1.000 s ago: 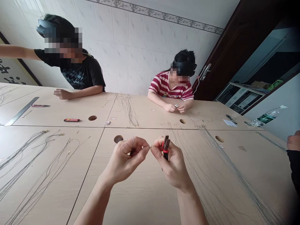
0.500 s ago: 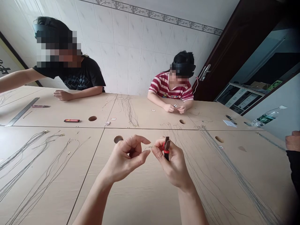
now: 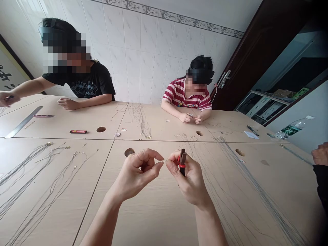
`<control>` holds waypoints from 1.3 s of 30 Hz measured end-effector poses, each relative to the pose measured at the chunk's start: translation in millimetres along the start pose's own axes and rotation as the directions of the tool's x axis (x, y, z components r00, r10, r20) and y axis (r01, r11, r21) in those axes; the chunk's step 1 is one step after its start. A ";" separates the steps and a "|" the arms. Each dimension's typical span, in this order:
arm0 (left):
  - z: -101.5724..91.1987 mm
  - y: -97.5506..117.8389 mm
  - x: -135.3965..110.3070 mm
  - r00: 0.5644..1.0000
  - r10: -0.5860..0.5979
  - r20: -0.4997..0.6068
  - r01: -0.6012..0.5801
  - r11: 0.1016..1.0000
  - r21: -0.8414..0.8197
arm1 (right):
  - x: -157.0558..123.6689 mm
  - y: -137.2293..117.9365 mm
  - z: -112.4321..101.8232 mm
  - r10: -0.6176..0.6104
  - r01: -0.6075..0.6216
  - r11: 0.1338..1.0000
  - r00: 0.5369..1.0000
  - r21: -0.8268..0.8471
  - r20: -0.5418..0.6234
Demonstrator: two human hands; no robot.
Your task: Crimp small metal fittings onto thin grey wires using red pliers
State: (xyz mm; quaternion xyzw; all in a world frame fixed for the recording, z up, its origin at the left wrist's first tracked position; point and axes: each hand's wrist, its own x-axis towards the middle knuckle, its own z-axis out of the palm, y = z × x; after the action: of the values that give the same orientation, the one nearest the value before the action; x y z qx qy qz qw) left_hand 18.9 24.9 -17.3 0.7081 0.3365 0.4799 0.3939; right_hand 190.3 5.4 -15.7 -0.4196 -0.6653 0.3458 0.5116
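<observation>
My left hand [image 3: 139, 174] pinches one end of a thin cord [image 3: 163, 161] between thumb and forefinger. The other end runs into the fingertips of my right hand [image 3: 188, 181], a short way off. Red-and-black pliers [image 3: 182, 160] are also tucked in my right hand, with the jaws pointing up. Any small part on the cord is too fine to make out. On the table to the right lies a bundle of grey cords [image 3: 252, 182] with gold-coloured ends. More grey cords [image 3: 23, 165] lie to the left.
Across the wooden table [image 3: 151, 218] sit two people. A steel ruler [image 3: 24, 123], a red-and-black box cutter [image 3: 78, 132], round holes such as one hole [image 3: 101, 129], and a water bottle [image 3: 292, 129] lie about. Another person's hand [image 3: 320, 155] is at the right edge.
My left thumb and forefinger have closed together on the thin cord. My right hand and the pliers stay in place. The person at far left has drawn an arm inward.
</observation>
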 end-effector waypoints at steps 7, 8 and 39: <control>0.7 -4.2 -0.3 0.999 0.034 -0.013 -0.033 0.998 0.059 | 0.2 0.2 0.4 0.046 -0.046 0.999 0.999 0.023 0.013; 0.8 -4.4 -0.1 0.999 0.043 -0.013 -0.042 0.997 0.071 | 0.3 0.0 0.6 0.052 -0.053 0.998 0.999 0.028 0.014; -7.1 -1.5 5.7 0.960 -0.245 0.132 0.261 0.959 -0.114 | 3.2 10.4 1.5 -0.028 0.036 0.985 0.998 -0.171 0.052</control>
State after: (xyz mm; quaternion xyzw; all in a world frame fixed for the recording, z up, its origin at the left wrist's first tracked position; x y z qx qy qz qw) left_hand 13.8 32.1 -14.7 0.6586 0.3687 0.4043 0.5166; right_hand 190.6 12.5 -24.0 -0.4428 -0.7117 0.2891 0.4625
